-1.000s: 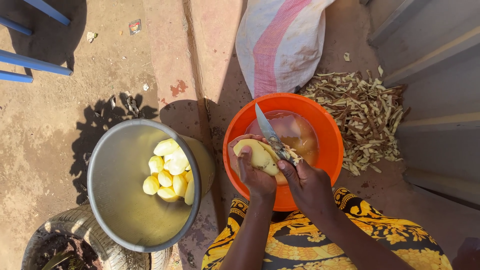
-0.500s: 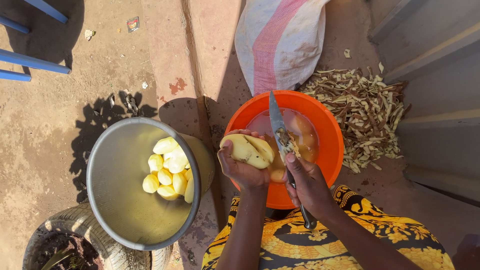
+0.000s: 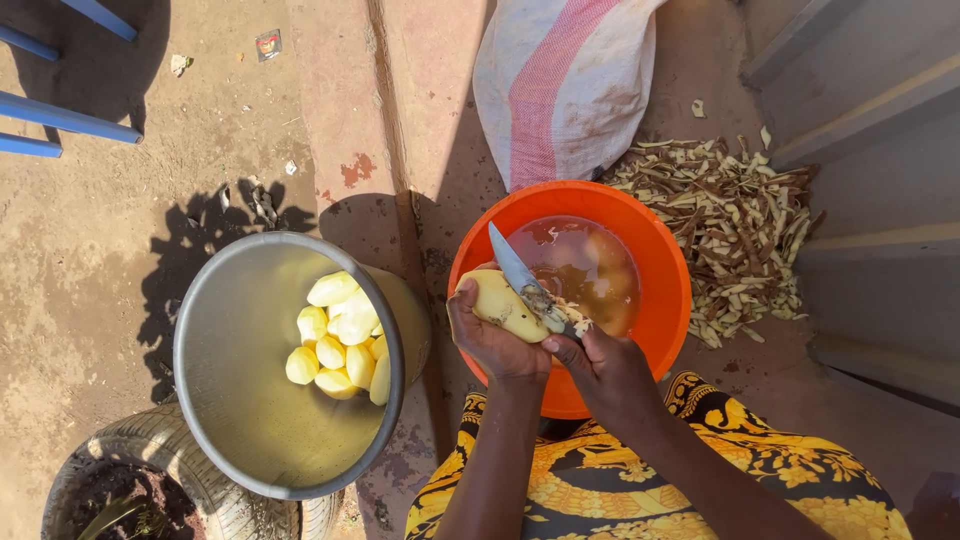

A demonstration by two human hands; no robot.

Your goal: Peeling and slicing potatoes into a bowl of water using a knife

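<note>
Ground: bare dirt and reddish concrete, sunlit; blue bars top left.
Orange basin (image 3: pixel 665 300): murky brown water.
Grey pot (image 3: pixel 230 400): peeled potatoes (image 3: pixel 340 340) piled at its right side.
Peelings (image 3: pixel 730 230): heap beside basin, near sack (image 3: pixel 565 85).
Left hand (image 3: pixel 490 335): cupped around a potato (image 3: pixel 500 302) over the basin's left rim.
Right hand (image 3: pixel 600 365): clenched on knife (image 3: pixel 520 275), blade lying on the potato.

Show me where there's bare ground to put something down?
Bare dirt lies upper left, between the blue bars and the grey pot. A concrete strip runs between that pot and the orange basin. Crowded: the peel pile and sack fill the right.
</note>
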